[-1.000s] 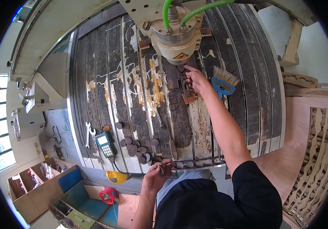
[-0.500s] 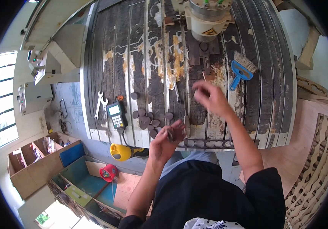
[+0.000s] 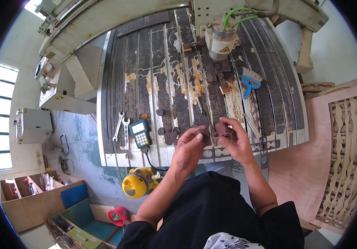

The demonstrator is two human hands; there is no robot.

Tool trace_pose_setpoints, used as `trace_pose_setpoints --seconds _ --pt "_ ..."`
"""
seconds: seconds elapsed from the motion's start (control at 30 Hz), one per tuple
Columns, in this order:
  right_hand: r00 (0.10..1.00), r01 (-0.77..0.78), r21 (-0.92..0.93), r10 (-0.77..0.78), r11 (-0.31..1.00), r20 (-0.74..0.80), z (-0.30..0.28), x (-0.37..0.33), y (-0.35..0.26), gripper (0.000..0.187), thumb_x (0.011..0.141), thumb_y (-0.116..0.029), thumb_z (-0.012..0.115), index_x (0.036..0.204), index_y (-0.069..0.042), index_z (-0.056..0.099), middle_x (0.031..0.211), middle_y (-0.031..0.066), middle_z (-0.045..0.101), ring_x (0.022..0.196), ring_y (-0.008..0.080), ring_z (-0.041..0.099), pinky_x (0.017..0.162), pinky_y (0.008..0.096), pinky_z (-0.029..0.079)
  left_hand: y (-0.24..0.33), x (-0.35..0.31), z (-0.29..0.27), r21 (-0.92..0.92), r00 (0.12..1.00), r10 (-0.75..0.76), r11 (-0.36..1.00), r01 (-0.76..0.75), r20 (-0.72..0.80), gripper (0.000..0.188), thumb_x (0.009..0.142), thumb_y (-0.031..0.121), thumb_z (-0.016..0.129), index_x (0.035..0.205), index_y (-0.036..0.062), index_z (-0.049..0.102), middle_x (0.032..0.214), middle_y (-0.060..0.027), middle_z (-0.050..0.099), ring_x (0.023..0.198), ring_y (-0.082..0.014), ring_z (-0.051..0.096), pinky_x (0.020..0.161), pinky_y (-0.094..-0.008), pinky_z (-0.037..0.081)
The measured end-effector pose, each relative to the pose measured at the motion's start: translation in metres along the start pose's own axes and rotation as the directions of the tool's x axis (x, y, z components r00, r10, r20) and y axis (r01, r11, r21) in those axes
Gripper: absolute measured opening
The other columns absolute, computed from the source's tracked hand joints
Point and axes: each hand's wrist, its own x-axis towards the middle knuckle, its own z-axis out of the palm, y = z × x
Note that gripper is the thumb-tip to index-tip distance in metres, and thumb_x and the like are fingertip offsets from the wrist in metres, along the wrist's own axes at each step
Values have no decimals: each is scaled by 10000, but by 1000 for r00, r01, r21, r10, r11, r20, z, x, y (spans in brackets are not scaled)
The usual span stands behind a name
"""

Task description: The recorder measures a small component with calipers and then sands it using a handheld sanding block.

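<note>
Close to the table's near edge, my left hand [image 3: 188,152] is closed on a small dark round disc [image 3: 204,135], thumb across it. Beside it, my right hand [image 3: 241,146] grips a curled reddish-brown piece of sandpaper [image 3: 223,129] between thumb and fingers. The two hands are a short gap apart. Several similar dark discs [image 3: 170,136] lie on the table to the left of my left hand, and a single disc [image 3: 160,112] sits a little farther back. Below my hands runs a dark strip with round holes [image 3: 273,144], partly hidden.
A machine spindle [image 3: 222,43] hangs over the slotted table [image 3: 145,93]. A blue brush [image 3: 251,83] lies on the right. Two wrenches [image 3: 118,127] and a keypad controller [image 3: 140,133] lie on the left. On the floor stands a yellow canister machine [image 3: 135,182].
My right hand has come back from near the spindle to beside my left and now grips the sandpaper. My left hand has shifted slightly right and up. The view has tilted, showing more of the machine.
</note>
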Motion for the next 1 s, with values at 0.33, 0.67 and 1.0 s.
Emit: trace_pose_setpoints --seconds 0.33,0.67,1.0 --pt "971 231 -80 -235 970 -44 57 -36 -39 552 846 -135 774 1322 11 535 1228 91 579 1115 157 568 978 284 439 47 -65 19 337 979 131 924 -178 158 186 912 37 662 1093 16 629 1044 -97 686 935 -173 654 792 -347 552" --pt "728 653 -539 -636 532 256 66 -54 -106 414 758 -90 802 1150 -27 682 1102 151 622 901 235 667 776 326 532 35 -85 51 522 914 301 752 -403 271 178 859 -45 691 1030 -42 643 994 -94 688 911 -175 654 817 -291 528" --pt "769 610 -573 -583 548 261 36 -53 -128 408 757 -78 804 1128 0 653 969 107 642 806 181 645 722 291 518 23 -88 78 503 281 544 -317 -804 791 270 647 -173 701 880 -38 677 933 -153 687 894 -323 678 776 -380 554"
